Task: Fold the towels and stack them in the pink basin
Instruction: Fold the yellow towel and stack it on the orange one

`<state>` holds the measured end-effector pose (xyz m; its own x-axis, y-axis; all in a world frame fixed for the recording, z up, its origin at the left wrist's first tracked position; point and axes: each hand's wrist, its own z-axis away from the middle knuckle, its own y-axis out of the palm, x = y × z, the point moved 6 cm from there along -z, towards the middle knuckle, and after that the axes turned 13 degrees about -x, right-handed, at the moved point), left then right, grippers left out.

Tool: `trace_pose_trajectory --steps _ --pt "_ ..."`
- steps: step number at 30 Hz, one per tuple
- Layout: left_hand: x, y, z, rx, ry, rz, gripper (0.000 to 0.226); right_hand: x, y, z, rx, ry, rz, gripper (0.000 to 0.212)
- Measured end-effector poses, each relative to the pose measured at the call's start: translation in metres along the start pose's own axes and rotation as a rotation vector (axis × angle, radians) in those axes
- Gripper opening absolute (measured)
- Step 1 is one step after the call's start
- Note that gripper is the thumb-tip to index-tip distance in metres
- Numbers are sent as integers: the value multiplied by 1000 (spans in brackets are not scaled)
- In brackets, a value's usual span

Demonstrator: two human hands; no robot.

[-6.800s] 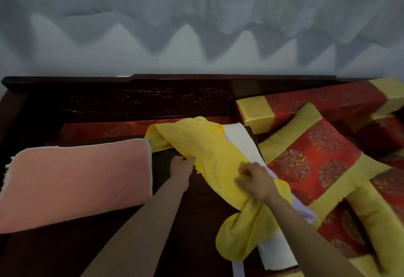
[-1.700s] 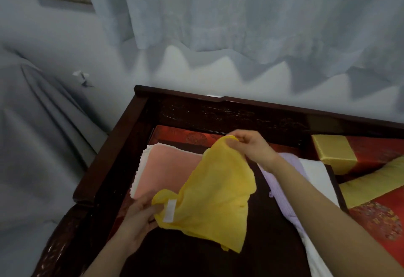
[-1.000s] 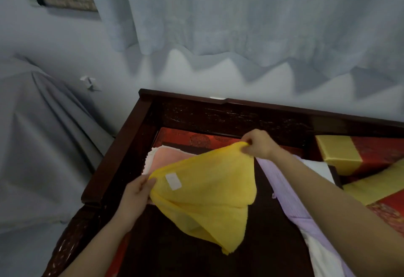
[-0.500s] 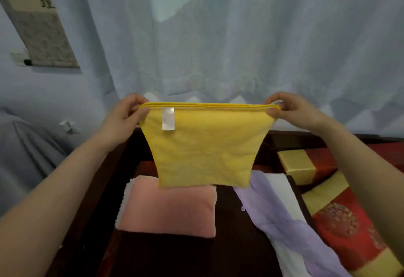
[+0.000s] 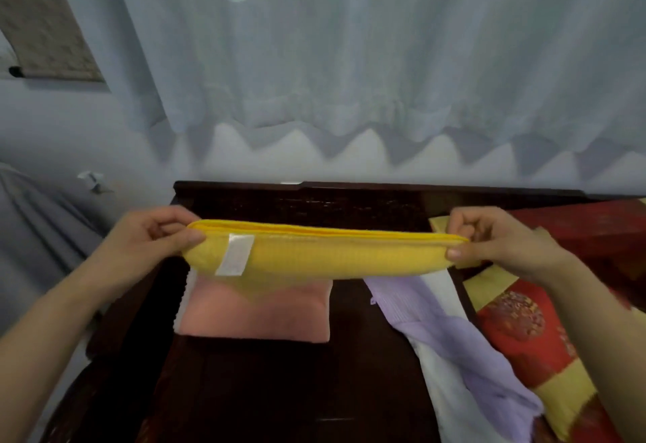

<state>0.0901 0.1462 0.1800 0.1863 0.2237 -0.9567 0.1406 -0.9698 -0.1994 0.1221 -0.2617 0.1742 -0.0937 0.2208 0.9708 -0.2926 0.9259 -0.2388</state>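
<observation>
A yellow towel (image 5: 325, 254) with a white label is stretched level between my two hands, above the dark wooden bench. My left hand (image 5: 146, 236) pinches its left corners and my right hand (image 5: 489, 236) pinches its right corners. Below it a folded pink towel (image 5: 255, 313) lies flat on the bench. To the right a lilac towel (image 5: 465, 344) lies unfolded over a white towel (image 5: 440, 372). No pink basin is in view.
The dark wooden bench (image 5: 265, 390) has a carved back rail (image 5: 349, 198) behind the towels. Red and gold cushions (image 5: 517, 323) lie on the right. A pale curtain (image 5: 349, 58) hangs behind, and a scroll (image 5: 42, 30) hangs on the wall at the upper left.
The yellow towel hung down from my raised hands half a second ago. Now both hands are lower and the towel's body is swung up, showing as a narrow band.
</observation>
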Motion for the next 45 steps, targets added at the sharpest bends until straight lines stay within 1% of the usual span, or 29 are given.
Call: trace_pose_trajectory --steps 1,2,3,5,7,9,11,14,17,19,20,23,24,25,27,28,31,33,35,37,39,40,42,43,45 --pt "21 1 16 23 -63 -23 17 -19 8 9 40 52 6 19" --pt "41 4 31 56 -118 -59 34 -40 16 17 67 102 16 19" --pt "64 9 47 85 -182 -91 34 -61 24 25 86 157 31 19" --pt "109 22 82 161 -305 -84 17 -110 40 43 122 267 37 22" --pt "148 37 116 212 -462 -45 9 -154 57 66 149 368 18 23" --pt "184 45 144 227 -606 -27 10 -192 72 85 163 468 12 22" --pt "207 51 158 207 -681 -24 13 -221 82 96 150 542 27 18" --pt "231 58 156 87 -693 -1 18 -252 87 91 16 586 24 15" --pt "246 65 136 -72 -650 11 11 -264 89 70 -192 546 24 13" --pt "252 68 116 -200 -611 45 14 -268 87 50 -301 505 31 15" --pt "253 69 104 -259 -573 30 16 -271 85 40 -357 483 58 19" --pt "255 72 76 -374 -454 -97 9 -280 83 12 -496 422 158 37" --pt "258 74 70 -399 -432 -148 8 -288 84 5 -516 423 180 40" --pt "259 75 65 -421 -418 -203 7 -292 87 -1 -523 433 202 38" --pt "264 73 64 -486 -447 -281 15 -300 92 -7 -544 475 236 30" --pt "266 70 68 -534 -484 -283 21 -304 93 -6 -567 507 240 31" --pt "273 59 96 -647 -612 -228 35 -313 95 9 -626 632 214 52" --pt "284 62 117 -603 -752 -241 44 -323 104 24 -598 740 177 68" --pt "298 72 131 -470 -920 -226 55 -331 118 35 -540 822 188 78" --pt "305 85 137 -329 -1075 -114 73 -334 128 40 -500 878 221 86" --pt "303 95 135 -211 -1155 24 97 -331 139 40 -460 938 149 94" --pt "300 98 133 -164 -1160 58 103 -329 143 40 -438 963 95 90" --pt "290 98 127 -110 -1104 62 105 -313 145 41 -417 961 12 62" --pt "281 95 124 -103 -1044 48 102 -302 143 43 -406 932 -9 53" --pt "254 82 113 -92 -886 24 92 -271 136 41 -387 821 -33 46"
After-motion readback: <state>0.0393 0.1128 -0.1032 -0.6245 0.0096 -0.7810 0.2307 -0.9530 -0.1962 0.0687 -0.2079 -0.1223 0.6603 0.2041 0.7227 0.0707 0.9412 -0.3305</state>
